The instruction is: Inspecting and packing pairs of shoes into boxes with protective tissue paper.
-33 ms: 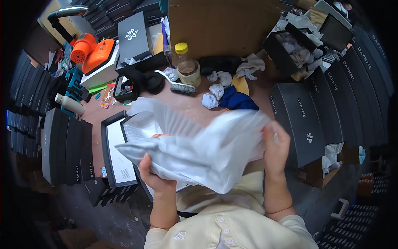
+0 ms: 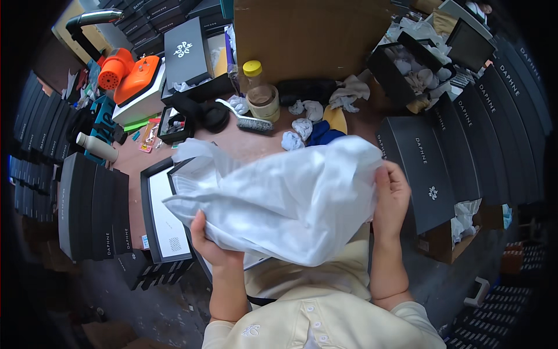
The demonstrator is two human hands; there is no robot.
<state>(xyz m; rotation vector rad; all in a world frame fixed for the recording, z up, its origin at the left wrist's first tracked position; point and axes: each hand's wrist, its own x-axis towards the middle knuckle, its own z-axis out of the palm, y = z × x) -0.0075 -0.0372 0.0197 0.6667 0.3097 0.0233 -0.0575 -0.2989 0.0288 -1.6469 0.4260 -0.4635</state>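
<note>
Over the lap: a big white plastic bag (image 2: 279, 200) hangs spread between both hands, above the near edge of the brown worktable (image 2: 256, 145) and partly over an open black box (image 2: 165, 215) with a white lining.
Left hand: the left hand (image 2: 212, 241) closes on the bag's lower left edge, fingers curled into the bunched film.
Right hand: the right hand (image 2: 390, 195) pinches the bag's right edge, thumb and fingers shut on the film.
Tear risk: the film looks thin — a hard pull between the two grips could likely split it or stretch it out of shape.
Slip risk: each hand holds only an edge, so the slack middle could slide free and drop onto the open box or off the table's near edge.
Snag risk: the bag's far corner drifts close to a brush (image 2: 247, 121) and crumpled white paper (image 2: 303, 127); dragging it forward could sweep these about or nudge the jar with the yellow lid (image 2: 258, 87).
Hidden: the bag covers most of the open box and the table behind it — whether anything lies inside the bag cannot be told.
Cut off: stacked black boxes (image 2: 87, 212) on the left and more along the right bend into the dark rim, so their number is unclear.
Hard to make out: small items beside the orange tool (image 2: 131, 75) are too tiny to name.
</note>
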